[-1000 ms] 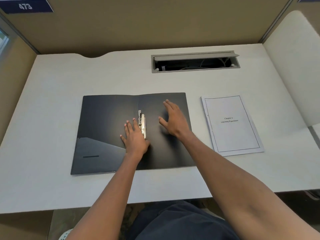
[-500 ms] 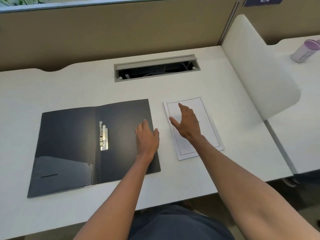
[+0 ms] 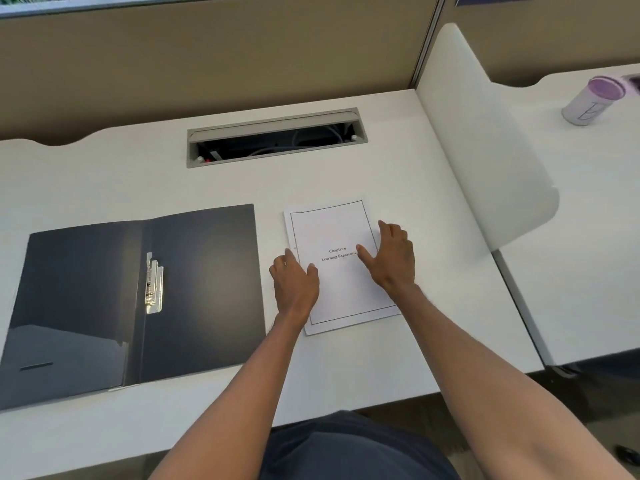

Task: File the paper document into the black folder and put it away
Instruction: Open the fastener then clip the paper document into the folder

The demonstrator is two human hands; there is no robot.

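Observation:
The black folder (image 3: 194,292) lies open and flat on the white desk (image 3: 346,368), left of centre, with its silver metal fastener (image 3: 154,284) along the spine. Right of it lies the white paper document (image 3: 337,237), a thin stack with a framed title page. My left hand (image 3: 294,284) rests on the document's left edge, fingers spread, holding nothing. My right hand (image 3: 393,259) lies flat over the document's right edge, fingers apart, not gripping it.
A grey cable hatch (image 3: 275,136) stands open in the desk behind the document. A white curved divider (image 3: 485,143) bounds the desk on the right. Beyond it, a purple-lidded cup (image 3: 594,100) stands on the neighbouring desk. A tan partition wall (image 3: 207,57) runs along the back.
Both hands have left the open folder and moved right onto the document. The view has shifted right, so the folder now sits further left in frame.

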